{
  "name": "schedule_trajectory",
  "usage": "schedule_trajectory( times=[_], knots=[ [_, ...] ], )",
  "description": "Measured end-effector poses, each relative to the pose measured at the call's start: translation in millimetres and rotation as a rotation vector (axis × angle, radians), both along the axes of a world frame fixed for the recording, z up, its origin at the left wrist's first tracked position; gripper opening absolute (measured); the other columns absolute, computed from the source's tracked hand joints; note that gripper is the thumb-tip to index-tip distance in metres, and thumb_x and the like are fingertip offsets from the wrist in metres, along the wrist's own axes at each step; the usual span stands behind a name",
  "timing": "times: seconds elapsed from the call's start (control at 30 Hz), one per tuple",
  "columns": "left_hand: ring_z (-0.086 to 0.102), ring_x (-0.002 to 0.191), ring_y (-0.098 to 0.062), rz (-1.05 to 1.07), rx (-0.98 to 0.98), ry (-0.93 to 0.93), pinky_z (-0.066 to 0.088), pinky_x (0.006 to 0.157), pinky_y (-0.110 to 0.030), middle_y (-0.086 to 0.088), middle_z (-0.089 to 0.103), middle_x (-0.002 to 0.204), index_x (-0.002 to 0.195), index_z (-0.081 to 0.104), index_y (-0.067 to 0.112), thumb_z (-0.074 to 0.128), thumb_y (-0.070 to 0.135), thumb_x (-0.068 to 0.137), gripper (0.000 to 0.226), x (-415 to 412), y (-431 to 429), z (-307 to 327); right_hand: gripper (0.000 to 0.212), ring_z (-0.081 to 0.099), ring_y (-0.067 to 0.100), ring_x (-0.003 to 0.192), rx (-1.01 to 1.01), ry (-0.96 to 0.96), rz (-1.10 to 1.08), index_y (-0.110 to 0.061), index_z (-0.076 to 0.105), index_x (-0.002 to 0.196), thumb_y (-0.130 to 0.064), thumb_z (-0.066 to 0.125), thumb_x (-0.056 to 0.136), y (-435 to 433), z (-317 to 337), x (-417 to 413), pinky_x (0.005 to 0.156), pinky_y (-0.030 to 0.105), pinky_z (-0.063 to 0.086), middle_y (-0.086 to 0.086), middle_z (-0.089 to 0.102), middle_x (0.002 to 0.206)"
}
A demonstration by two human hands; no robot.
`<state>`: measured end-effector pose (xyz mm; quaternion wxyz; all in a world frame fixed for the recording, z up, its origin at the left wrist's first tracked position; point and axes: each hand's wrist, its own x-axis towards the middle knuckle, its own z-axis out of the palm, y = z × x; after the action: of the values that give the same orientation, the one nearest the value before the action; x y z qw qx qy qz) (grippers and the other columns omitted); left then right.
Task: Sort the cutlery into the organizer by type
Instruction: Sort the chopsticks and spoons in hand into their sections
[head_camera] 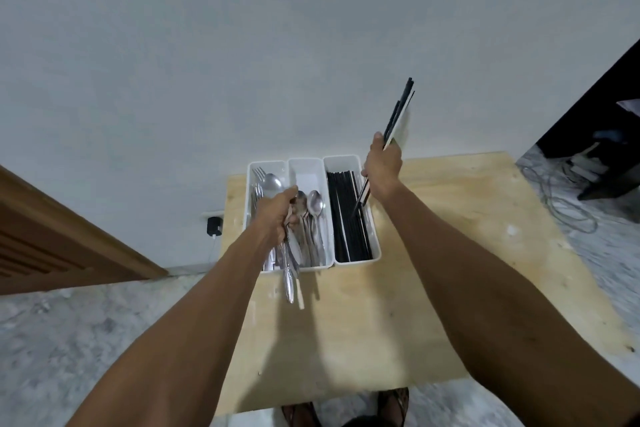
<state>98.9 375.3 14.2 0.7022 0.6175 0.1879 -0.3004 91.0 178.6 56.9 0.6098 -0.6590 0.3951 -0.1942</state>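
While our left hand [277,215] grips spoons [290,274] and right hand [381,170] grips chopsticks [398,114], organizer [375,246] looks nearly filled.

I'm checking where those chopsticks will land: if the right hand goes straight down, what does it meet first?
Probably the black chopsticks in the organizer's right compartment; the right hand seems above it, though depth is unclear.
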Motion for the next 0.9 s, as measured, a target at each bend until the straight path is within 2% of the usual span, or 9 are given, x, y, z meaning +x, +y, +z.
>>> schedule_trajectory(
  times=[0.07,0.13,0.33,0.4,0.47,0.6,0.73,0.83,0.9],
  knots=[
    [0.032,0.026,-0.008,0.053,-0.036,0.011,0.026,0.031,-0.014,0.004,0.047,0.039,0.073,0.051,0.012,0.06,0.027,0.095,0.028,2,4,2,0.036,0.066,0.039,0.094,-0.114,0.16,0.106,-0.008,0.055,0.117,-0.037,0.039,0.102,9,-25,-4,0.085,0.051,0.056,0.015,0.065,0.105],
    [0.031,0.025,-0.008,0.076,-0.055,0.01,0.025,0.032,-0.013,0.004,0.044,0.038,0.073,0.049,0.012,0.06,0.027,0.095,0.029,3,6,4,0.036,0.066,0.041,0.1,-0.158,0.319,0.199,-0.005,0.053,0.124,-0.032,0.041,0.102,25,-48,-12,0.087,0.052,0.055,0.018,0.064,0.114],
    [0.032,0.028,-0.009,0.125,-0.057,0.018,0.026,0.032,-0.015,0.002,0.043,0.041,0.067,0.052,0.012,0.064,0.025,0.091,0.03,14,12,4,0.016,0.066,0.035,0.095,-0.247,0.638,0.397,0.006,0.061,0.103,0.0,0.052,0.091,48,-76,-38,0.065,0.031,0.048,0.016,0.06,0.095],
    [0.031,0.028,-0.01,0.134,-0.084,0.023,0.026,0.032,-0.015,0.002,0.043,0.041,0.065,0.05,0.013,0.064,0.025,0.092,0.033,16,14,7,0.007,0.064,0.033,0.085,-0.275,0.671,0.42,0.003,0.057,0.082,0.002,0.053,0.087,48,-78,-37,0.063,0.03,0.047,0.013,0.056,0.087],
    [0.031,0.028,-0.01,0.148,-0.094,0.02,0.026,0.033,-0.015,0.001,0.043,0.04,0.064,0.048,0.014,0.064,0.025,0.092,0.034,17,13,11,0.02,0.058,0.029,0.075,-0.303,0.679,0.441,-0.004,0.046,0.067,0.002,0.054,0.085,47,-80,-35,0.058,0.029,0.045,0.011,0.054,0.079],
    [0.031,0.028,-0.01,0.202,-0.092,0.0,0.027,0.034,-0.014,0.001,0.046,0.039,0.066,0.049,0.013,0.066,0.024,0.091,0.032,16,10,18,0.025,0.049,0.02,0.059,-0.36,0.703,0.51,-0.007,0.042,0.062,0.001,0.053,0.084,48,-77,-33,0.044,0.025,0.034,0.007,0.047,0.067],
    [0.031,0.026,-0.01,0.234,-0.099,-0.006,0.027,0.033,-0.014,0.002,0.044,0.035,0.068,0.049,0.011,0.065,0.025,0.091,0.031,20,6,23,0.022,0.053,0.021,0.065,-0.526,0.595,0.521,-0.01,0.05,0.064,-0.01,0.053,0.086,48,-49,-28,0.057,0.029,0.042,0.004,0.053,0.072],
    [0.034,0.025,-0.01,0.295,-0.096,-0.017,0.029,0.035,-0.015,0.002,0.045,0.034,0.073,0.051,0.009,0.065,0.024,0.092,0.028,23,4,29,0.023,0.061,0.021,0.076,-0.137,0.423,0.88,-0.008,0.065,0.08,-0.026,0.059,0.093,51,-19,-24,0.061,0.029,0.051,0.006,0.064,0.082],
    [0.037,0.026,-0.011,0.357,-0.09,-0.024,0.031,0.038,-0.018,0.001,0.046,0.036,0.074,0.052,0.008,0.066,0.023,0.091,0.026,24,3,32,0.033,0.066,0.021,0.079,0.132,0.458,1.123,-0.006,0.066,0.098,-0.038,0.063,0.092,57,-2,-28,0.062,0.028,0.055,0.005,0.067,0.085]
  ],
)
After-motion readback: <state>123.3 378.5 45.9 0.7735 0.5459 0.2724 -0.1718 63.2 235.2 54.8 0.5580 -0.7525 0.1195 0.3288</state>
